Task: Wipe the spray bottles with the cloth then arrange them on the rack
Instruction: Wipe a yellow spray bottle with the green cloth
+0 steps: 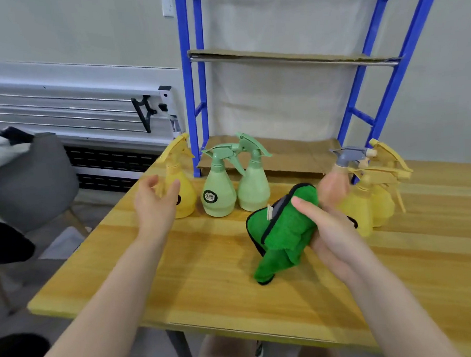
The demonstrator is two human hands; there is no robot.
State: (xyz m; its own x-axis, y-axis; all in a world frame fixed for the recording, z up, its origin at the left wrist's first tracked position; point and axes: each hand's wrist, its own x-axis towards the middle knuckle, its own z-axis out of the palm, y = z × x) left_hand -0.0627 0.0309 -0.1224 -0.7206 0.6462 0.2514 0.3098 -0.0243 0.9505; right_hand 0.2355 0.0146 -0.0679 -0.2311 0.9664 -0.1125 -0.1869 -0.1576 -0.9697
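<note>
Right hand (pixel 332 228) gripping green cloth (pixel 283 230), fingers curled round it; peach bottle with grey sprayer (pixel 338 178) partly hidden behind cloth and hand, grip on it unclear. Left hand (pixel 153 201) with fingers spread and relaxed, holding nothing, just in front of yellow bottle (pixel 182 192), covering part of its label. Two green bottles (pixel 234 186) upright mid-desk, triggers overlapping. Yellow bottles at right (pixel 377 198) overlapping, count hard to tell. Blue rack (pixel 194 85) at far desk (pixel 179 276) edge, top cut off, cardboard-lined shelves. Bare desk near front edge.
</note>
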